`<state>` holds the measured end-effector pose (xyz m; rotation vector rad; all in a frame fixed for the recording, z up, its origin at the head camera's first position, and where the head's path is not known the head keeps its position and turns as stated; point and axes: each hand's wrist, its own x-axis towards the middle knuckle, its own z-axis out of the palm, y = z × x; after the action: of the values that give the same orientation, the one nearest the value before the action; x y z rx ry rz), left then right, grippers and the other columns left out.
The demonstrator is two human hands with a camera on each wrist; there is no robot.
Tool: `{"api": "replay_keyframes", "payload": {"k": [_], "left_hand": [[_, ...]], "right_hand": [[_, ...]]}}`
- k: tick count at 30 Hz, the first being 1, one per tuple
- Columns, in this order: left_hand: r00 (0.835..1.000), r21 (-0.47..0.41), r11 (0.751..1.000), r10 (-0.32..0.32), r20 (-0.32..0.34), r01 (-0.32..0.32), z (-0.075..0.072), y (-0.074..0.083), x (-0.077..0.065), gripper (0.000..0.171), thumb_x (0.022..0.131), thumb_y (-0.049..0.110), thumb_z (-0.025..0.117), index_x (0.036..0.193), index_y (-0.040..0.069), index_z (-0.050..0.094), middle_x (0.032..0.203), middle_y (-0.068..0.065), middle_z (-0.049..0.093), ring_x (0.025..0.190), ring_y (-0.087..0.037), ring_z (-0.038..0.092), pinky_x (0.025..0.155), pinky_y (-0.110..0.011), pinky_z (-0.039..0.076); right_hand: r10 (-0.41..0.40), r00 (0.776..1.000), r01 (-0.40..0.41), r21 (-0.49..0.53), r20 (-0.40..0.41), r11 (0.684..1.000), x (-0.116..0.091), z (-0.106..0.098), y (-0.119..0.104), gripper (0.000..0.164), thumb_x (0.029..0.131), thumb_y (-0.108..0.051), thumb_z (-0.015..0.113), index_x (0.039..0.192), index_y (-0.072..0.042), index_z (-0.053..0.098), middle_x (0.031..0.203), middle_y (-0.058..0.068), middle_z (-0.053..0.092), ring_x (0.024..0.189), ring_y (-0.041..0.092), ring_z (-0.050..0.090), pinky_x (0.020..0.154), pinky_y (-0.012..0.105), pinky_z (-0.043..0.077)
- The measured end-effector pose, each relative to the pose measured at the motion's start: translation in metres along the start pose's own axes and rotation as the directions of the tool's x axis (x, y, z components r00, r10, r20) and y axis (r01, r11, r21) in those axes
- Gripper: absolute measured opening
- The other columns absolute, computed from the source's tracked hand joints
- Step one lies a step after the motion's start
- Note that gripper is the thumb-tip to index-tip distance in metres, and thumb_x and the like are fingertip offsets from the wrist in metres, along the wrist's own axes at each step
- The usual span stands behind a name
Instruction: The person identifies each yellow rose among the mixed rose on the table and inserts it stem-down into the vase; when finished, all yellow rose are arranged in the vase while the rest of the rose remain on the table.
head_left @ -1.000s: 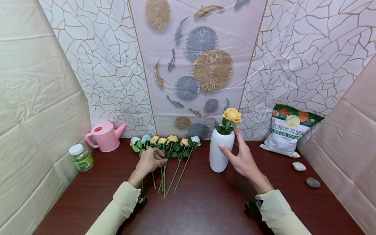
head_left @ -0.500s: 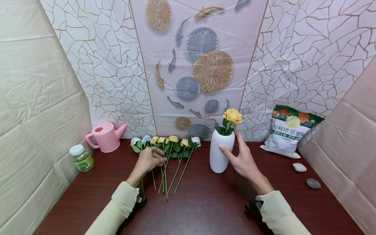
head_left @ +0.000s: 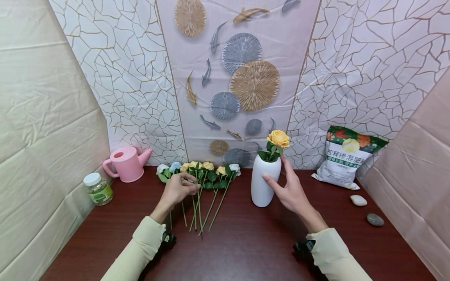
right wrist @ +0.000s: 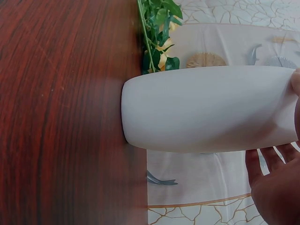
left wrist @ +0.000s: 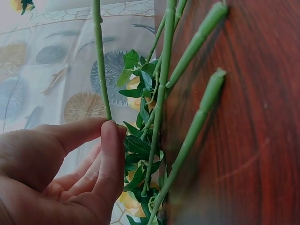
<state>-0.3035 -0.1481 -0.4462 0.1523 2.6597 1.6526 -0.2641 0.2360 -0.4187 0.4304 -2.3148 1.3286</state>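
My left hand is over the row of artificial roses on the table. In the left wrist view its thumb and index finger pinch a green rose stem, whose blossom is hidden there. Beside it lie other roses with yellow, white and pale blue heads, such as the yellow rose and the blue rose. To the right a white vase stands upright with one yellow-orange rose in its mouth. My right hand holds the vase from its right side, thumb across the front and fingers behind.
A pink watering can and a lidded jar stand at the left. At the back right sits a fertilizer bag, with a white stone and a grey stone in front. A patterned cloth backs the table.
The left hand has shifted slightly up and left. The lower end of its pinched stem has lifted a little. The right hand and vase stay in place.
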Motion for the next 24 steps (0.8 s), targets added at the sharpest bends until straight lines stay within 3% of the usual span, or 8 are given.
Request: {"api": "replay_keyframes", "payload": {"k": [4, 11, 16, 20, 24], "left_hand": [[1.000, -0.040, 0.999, 0.015, -0.004, -0.015, -0.0012, 0.0005, 0.0001, 0.034, 0.085, 0.019, 0.083, 0.114, 0.007, 0.070, 0.087, -0.006, 0.079, 0.083, -0.033, 0.076, 0.081, -0.049, 0.061], [0.999, -0.060, 0.997, 0.042, -0.021, -0.043, -0.0021, 0.0012, 0.0011, 0.036, 0.085, 0.020, 0.083, 0.116, 0.007, 0.069, 0.088, -0.005, 0.079, 0.081, -0.027, 0.077, 0.082, -0.051, 0.060], [0.998, -0.100, 0.994, 0.050, -0.025, -0.053, -0.0023, 0.0033, 0.0018, 0.036, 0.086, 0.020, 0.082, 0.116, 0.007, 0.068, 0.090, -0.007, 0.079, 0.082, -0.027, 0.076, 0.084, -0.053, 0.060], [0.996, -0.120, 0.989, 0.079, -0.036, -0.082, -0.0019, 0.0055, 0.0019, 0.035, 0.086, 0.025, 0.082, 0.115, 0.013, 0.069, 0.094, -0.005, 0.079, 0.085, -0.026, 0.076, 0.085, -0.053, 0.059], [0.989, -0.113, 0.984, 0.135, -0.056, -0.140, 0.0000, 0.0096, 0.0016, 0.035, 0.085, 0.033, 0.082, 0.115, 0.020, 0.070, 0.097, -0.002, 0.079, 0.089, -0.022, 0.076, 0.081, -0.043, 0.060]], "right_hand": [[0.000, 1.000, 0.000, -0.006, -0.002, 1.000, 0.0000, 0.0001, -0.0012, 0.087, 0.091, -0.040, 0.074, 0.159, -0.030, 0.021, 0.162, 0.003, 0.033, 0.145, 0.025, 0.040, 0.116, 0.056, 0.036], [-0.008, 1.000, 0.008, -0.002, -0.003, 1.000, 0.0001, -0.0001, -0.0005, 0.088, 0.092, -0.034, 0.075, 0.160, -0.025, 0.021, 0.163, 0.006, 0.031, 0.146, 0.027, 0.038, 0.116, 0.058, 0.035], [-0.003, 1.000, 0.003, 0.005, 0.001, 1.000, -0.0003, -0.0007, -0.0018, 0.087, 0.092, -0.036, 0.074, 0.160, -0.027, 0.021, 0.163, 0.004, 0.031, 0.146, 0.026, 0.038, 0.116, 0.057, 0.036], [0.002, 1.000, -0.002, -0.003, 0.002, 1.000, -0.0003, -0.0012, -0.0015, 0.087, 0.092, -0.039, 0.074, 0.160, -0.029, 0.020, 0.163, 0.003, 0.031, 0.147, 0.025, 0.037, 0.117, 0.057, 0.035], [0.009, 1.000, -0.009, -0.010, 0.005, 1.000, -0.0005, -0.0007, -0.0010, 0.087, 0.092, -0.041, 0.073, 0.160, -0.030, 0.020, 0.163, 0.003, 0.031, 0.148, 0.025, 0.035, 0.118, 0.059, 0.033]]}}
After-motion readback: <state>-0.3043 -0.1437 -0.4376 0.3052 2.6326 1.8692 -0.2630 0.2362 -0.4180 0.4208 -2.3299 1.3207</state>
